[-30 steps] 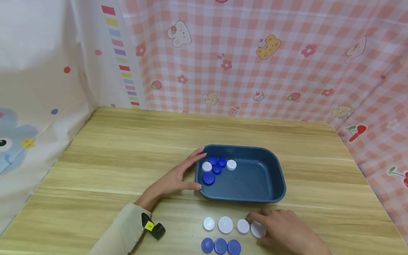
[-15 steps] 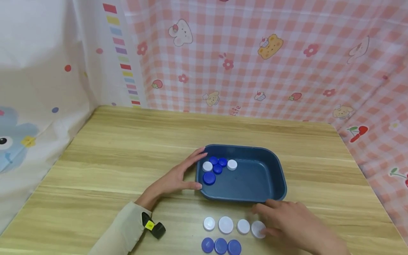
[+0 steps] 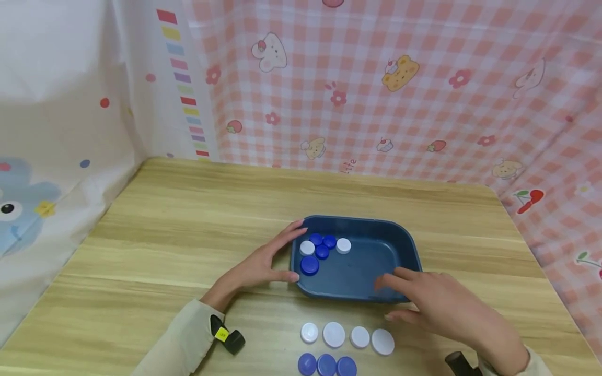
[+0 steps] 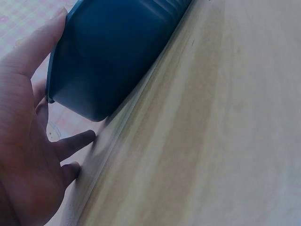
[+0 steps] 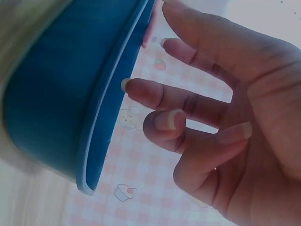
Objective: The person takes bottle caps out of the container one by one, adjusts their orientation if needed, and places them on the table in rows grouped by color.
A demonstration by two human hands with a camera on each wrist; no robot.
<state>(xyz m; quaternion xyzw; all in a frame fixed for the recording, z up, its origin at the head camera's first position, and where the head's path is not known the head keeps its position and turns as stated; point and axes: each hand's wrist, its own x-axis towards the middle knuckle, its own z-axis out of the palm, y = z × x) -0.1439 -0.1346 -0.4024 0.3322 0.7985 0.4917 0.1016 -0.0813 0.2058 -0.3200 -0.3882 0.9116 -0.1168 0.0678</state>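
Observation:
A dark blue tray sits mid-table; it appears in the left wrist view and the right wrist view too. Inside, at its left end, lie several blue caps and two white caps. My left hand rests against the tray's left end, fingers straight, thumb on the near corner. My right hand hovers over the tray's near right rim, fingers spread and holding nothing. In front of the tray stand a row of several white caps and a row of three blue caps.
The wooden table is walled by pink checked cloth at the back and right and white patterned cloth on the left. A black wrist device sits on my left sleeve.
My right hand has let go of the rightmost white cap in the row and moved away from me to the tray's near rim. The left hand and the tray have stayed put.

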